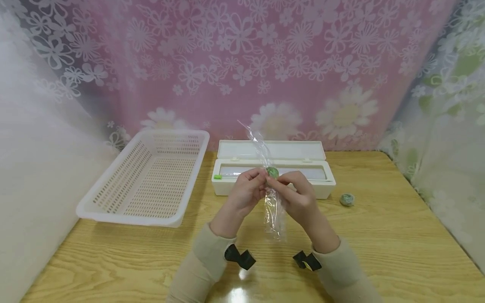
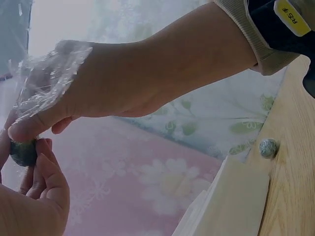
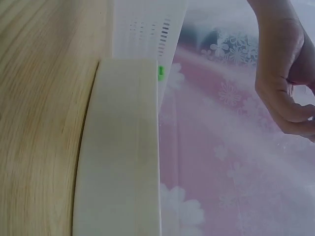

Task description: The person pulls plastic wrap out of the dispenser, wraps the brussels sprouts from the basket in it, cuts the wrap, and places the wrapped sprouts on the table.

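Both hands meet over the front of a white cling film box in the head view. Between their fingertips is a small dark green ball (image 1: 272,172) with clear cling film (image 1: 274,216) around it. The film trails above and below the fingers in a long crinkled strip. My left hand (image 1: 246,191) grips the ball from the left, my right hand (image 1: 301,195) pinches it through the film from the right. In the left wrist view, loose film lies over the right hand (image 2: 98,83), whose thumb presses on the ball (image 2: 23,153).
The lidded cling film box (image 1: 273,150) stands open behind the hands, with a green slider (image 1: 217,177) at its left end. Another film-wrapped green ball (image 1: 347,199) lies on the wooden table (image 1: 398,235) to the right. At left sits a white perforated basket (image 1: 176,221).
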Demonstrator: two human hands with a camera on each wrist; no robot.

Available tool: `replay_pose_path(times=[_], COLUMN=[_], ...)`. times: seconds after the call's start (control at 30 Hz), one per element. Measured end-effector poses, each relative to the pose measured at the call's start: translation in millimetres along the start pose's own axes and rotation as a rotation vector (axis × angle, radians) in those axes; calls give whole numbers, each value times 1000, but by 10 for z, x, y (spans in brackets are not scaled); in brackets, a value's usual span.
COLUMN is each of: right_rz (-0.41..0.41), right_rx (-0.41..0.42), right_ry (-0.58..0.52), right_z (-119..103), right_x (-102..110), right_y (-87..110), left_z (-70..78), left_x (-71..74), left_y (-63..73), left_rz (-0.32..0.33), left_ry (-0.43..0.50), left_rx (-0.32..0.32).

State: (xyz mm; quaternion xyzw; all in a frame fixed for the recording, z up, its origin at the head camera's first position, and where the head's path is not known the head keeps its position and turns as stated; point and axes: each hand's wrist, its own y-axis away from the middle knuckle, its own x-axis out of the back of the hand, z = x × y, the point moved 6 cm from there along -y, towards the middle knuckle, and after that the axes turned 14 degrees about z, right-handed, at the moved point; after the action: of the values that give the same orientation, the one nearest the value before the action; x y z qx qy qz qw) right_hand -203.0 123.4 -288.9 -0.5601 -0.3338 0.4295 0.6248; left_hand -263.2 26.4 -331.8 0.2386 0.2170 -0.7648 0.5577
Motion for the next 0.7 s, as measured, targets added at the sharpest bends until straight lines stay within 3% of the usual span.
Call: replay_pose_path(times=[0.13, 0.27, 0.37, 0.47, 0.6, 0.7], right_rz=[125, 227, 257, 271, 279, 263], right_rx=[-59, -240, -432, -676, -1038, -1216], right_ry=[-56, -208, -339, -483, -810, -995], right_z=[15, 54, 81, 128, 213, 257], right_x=[28, 62, 66, 52, -10, -60], right_y=[-28, -102, -157, -153, -8, 120], left_z=[44, 90, 119, 133, 137, 131], left_x=[-27, -34, -36, -50, -64, -49], left_y=[12, 16, 24, 39, 49, 48], left_rz=[3, 32, 30, -20, -108, -133], left_ry=[9, -6, -18, -27, -47, -80], left_rx=[-82, -151, -191, -220, -232, -214])
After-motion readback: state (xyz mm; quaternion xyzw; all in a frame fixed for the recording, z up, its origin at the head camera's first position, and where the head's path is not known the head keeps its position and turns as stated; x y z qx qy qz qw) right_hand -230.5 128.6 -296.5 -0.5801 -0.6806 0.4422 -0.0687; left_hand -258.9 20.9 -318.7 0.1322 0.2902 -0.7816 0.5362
